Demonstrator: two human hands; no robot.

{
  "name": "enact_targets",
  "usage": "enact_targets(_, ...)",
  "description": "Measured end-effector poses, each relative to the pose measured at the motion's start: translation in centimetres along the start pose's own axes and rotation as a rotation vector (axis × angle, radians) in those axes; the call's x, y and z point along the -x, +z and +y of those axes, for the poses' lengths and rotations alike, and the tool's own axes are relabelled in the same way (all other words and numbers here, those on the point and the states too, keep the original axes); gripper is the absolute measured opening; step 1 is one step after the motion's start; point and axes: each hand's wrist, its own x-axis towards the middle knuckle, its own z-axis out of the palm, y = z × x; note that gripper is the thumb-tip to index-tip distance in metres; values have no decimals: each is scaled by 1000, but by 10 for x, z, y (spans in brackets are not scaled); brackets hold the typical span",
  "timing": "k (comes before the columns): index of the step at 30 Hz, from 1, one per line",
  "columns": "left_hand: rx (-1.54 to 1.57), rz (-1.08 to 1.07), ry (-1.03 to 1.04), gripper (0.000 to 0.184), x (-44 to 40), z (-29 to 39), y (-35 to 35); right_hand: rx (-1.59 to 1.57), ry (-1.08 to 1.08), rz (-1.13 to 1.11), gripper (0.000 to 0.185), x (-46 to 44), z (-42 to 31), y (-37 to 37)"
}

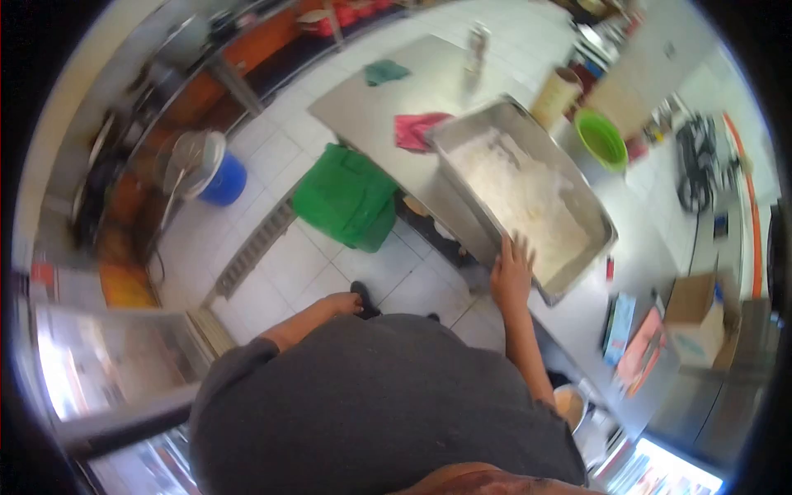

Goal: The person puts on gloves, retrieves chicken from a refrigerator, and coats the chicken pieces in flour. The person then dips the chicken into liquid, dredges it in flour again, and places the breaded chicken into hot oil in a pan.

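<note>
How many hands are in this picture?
2. The right hand, fingers spread, is at the tray's near edge. The left hand is out over the floor. No others show.

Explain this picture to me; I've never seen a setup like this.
There is no machine here, just a person working with two bare hands. The single picture comes from a camera worn on the head, looking forward and down, so the grey shirt below is the wearer's own. On the metal table sits a deep metal pan with pale, powdery-looking contents. Beyond it lie a pink cloth and a green cloth. The right hand, fingers spread, is at the pan's rim. The left hand hangs low; I can't make out anything in it.
</note>
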Motion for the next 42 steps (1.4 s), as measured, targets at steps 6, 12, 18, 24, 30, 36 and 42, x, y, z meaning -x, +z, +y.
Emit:
enact_targets(6,-38,160,-21,45,7,-49,31,-839,-191,-647,46,-6,-141,-71)
enact_targets(12,85,350,-124,43,52,-134,59,-1115,-309,-1459,44,21,-265,7)
enact_targets(18,453,617,-377,30,165,-242,163,-645,172,-1611,39,35,-331,108)
enact_targets(24,550,600,-762,14,241,-375,452,-363,-48,-1501,34,52,-362,199)
enact_targets(30,1046,509,-753,27,344,-347,570,8,-364,-1378,29,70,-338,281)
enact_targets(36,1172,422,-875,35,354,-321,534,260,-646,-1316,25,83,-328,334)
enact_targets(42,934,799,-760,25,343,-340,486,-56,-1278,-1035,34,89,-307,395)
